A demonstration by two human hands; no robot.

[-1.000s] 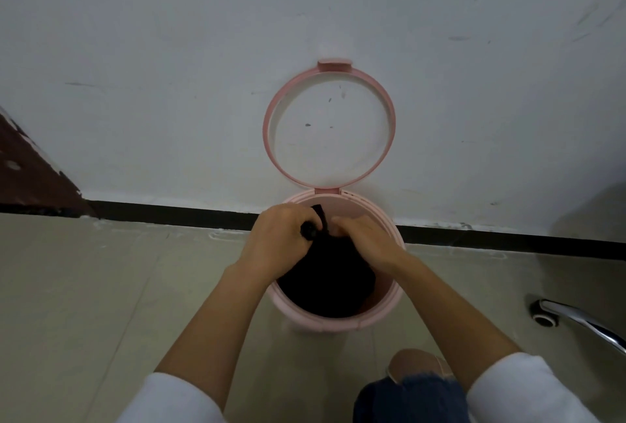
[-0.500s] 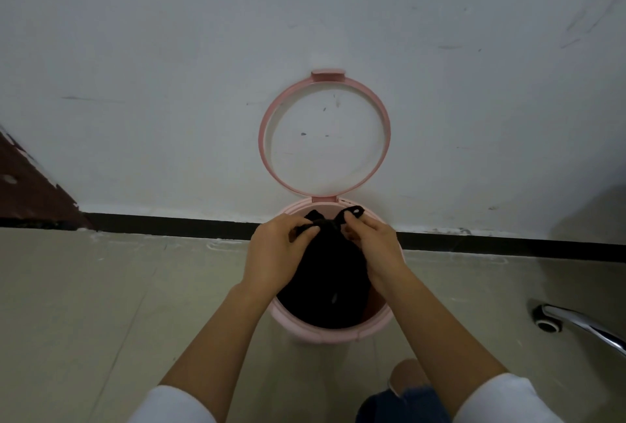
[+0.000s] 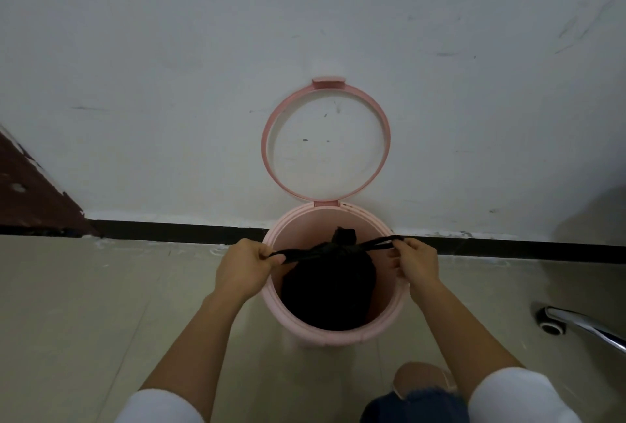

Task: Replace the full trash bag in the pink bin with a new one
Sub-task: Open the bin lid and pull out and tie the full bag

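Note:
The pink bin (image 3: pixel 382 327) stands on the floor against the white wall, with its ring-shaped lid (image 3: pixel 267 151) swung up against the wall. Inside sits the full black trash bag (image 3: pixel 327 290), its neck gathered into a knot near the back of the opening. My left hand (image 3: pixel 242 270) grips one black strap of the bag over the bin's left rim. My right hand (image 3: pixel 415 263) grips the other strap over the right rim. The two straps are stretched taut and level between my hands.
A chrome leg with a caster (image 3: pixel 555 322) reaches in from the right. A black skirting strip (image 3: pixel 169 231) runs along the wall's foot. A dark red panel (image 3: pixel 30 199) is at the left edge. My knee and shoe (image 3: pixel 420 385) are below the bin.
My hands were together at the bag's neck over the bin. They have moved apart to the left and right rims, drawing the two straps out tight.

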